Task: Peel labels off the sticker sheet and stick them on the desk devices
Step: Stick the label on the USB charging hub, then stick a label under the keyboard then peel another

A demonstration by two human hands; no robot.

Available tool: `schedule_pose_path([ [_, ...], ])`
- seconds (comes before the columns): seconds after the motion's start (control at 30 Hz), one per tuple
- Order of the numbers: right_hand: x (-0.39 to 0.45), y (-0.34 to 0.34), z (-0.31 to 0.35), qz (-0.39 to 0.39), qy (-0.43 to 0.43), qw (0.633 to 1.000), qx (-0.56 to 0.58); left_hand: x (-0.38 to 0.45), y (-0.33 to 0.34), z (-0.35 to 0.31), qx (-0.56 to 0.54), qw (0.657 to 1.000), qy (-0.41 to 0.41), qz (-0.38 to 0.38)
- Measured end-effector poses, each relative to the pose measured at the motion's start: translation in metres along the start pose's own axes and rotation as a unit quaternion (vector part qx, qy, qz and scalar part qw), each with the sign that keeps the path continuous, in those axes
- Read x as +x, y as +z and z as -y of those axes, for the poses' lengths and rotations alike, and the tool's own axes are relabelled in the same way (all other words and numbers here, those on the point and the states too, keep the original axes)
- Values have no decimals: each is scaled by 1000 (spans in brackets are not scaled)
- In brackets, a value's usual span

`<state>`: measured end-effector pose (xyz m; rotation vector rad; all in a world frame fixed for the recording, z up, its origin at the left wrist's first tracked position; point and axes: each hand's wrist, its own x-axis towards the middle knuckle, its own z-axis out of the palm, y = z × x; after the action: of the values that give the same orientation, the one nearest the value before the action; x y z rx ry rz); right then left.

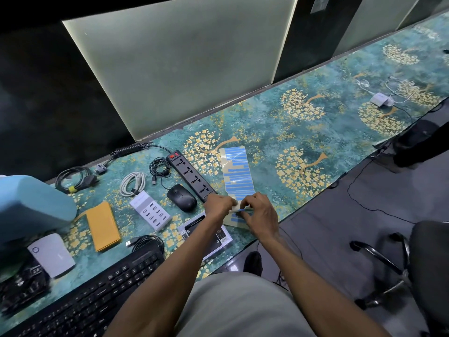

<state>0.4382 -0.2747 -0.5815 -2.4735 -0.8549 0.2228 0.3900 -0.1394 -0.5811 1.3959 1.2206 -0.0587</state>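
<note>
A long desk (303, 132) covered in a teal cloth with gold flower patterns is seen from above, set against frosted glass panels (175, 66) framed in black. A grey floor and an office chair (413, 263) are visible to the right.

The sticker sheet (239, 176), tan with rows of blue labels, is laid flat on the desk near its front edge, just right of the black power strip (190, 178). Its near end is covered by both hands. The left hand (218, 206) is closed at the fingertips on the sheet's near part, and the right hand (261, 215) is pinched on a blue label (243, 210) that is curled up from the sheet between the two hands. Whether the label is fully free of the sheet cannot be told.

A black mouse (182, 198) is placed just left of the power strip, with a white multi-port charger (150, 211) beside it. Further left, a yellow case (103, 226), a grey drive (52, 255) and coiled cables (132, 184) are laid out. A black keyboard (92, 297) is seen at the near edge, under the left forearm.
</note>
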Motion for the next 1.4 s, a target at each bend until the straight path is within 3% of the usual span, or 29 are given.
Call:
schedule_pose_path([
  [0.2, 2, -5, -11, 3, 7, 1000, 23, 5, 11, 4, -38, 999, 6, 1],
  [0.4, 11, -8, -21, 4, 33, 987, 156, 5, 21, 12, -111, 994, 2, 12],
  [0.53, 12, 2, -16, 20, 38, 977, 210, 1, 17, 16, -113, 993, -2, -35],
  [0.77, 16, 42, 21, 114, 5, 963, 245, -20, -28, 30, -123, 970, 58, -200],
  [0.93, 8, 73, 71, 193, -76, 944, 257, -50, -83, 65, -214, 913, 11, -346],
  [1.1, -21, 102, 113, 288, -139, 907, 274, -97, -115, 121, -238, 849, -57, -469],
  [1.17, -29, 106, 123, 318, -163, 894, 270, -112, -116, 138, -199, 845, -85, -489],
  [1.27, -29, 108, 132, 336, -184, 890, 249, -125, -118, 158, -56, 870, -96, -480],
  [1.4, -20, 111, 141, 323, -162, 902, 235, -130, -130, 180, 194, 917, -97, -334],
])
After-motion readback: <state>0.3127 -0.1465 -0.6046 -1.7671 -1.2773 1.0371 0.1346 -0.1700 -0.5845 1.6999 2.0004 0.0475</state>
